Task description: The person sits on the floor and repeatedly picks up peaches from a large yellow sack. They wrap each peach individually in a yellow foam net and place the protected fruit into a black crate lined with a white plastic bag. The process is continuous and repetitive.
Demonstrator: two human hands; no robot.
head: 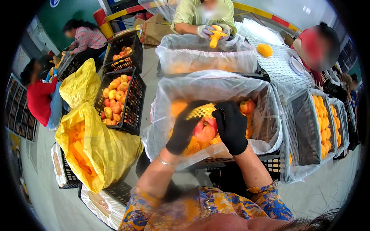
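Both my hands wear black gloves and are over a crate lined with translucent plastic film (214,82). A yellow foam net sleeve (202,111) is stretched between my left hand (186,128) and my right hand (232,125). Just below the sleeve, a red and yellow apple-like fruit (205,129) shows its stem end between the hands; whether the sleeve goes round its underside is hidden. Fruits in foam nets (195,147) lie beneath. Another red fruit (247,106), its top bare, sits right of my right hand.
Bare fruits fill a black crate (136,101) at the left, beside a yellow sack (107,150) of foam sleeves. A co-worker (188,17) across from me holds a netted fruit above another lined crate (208,55). Lined crates of netted fruit (322,121) stand at the right. Other people work around.
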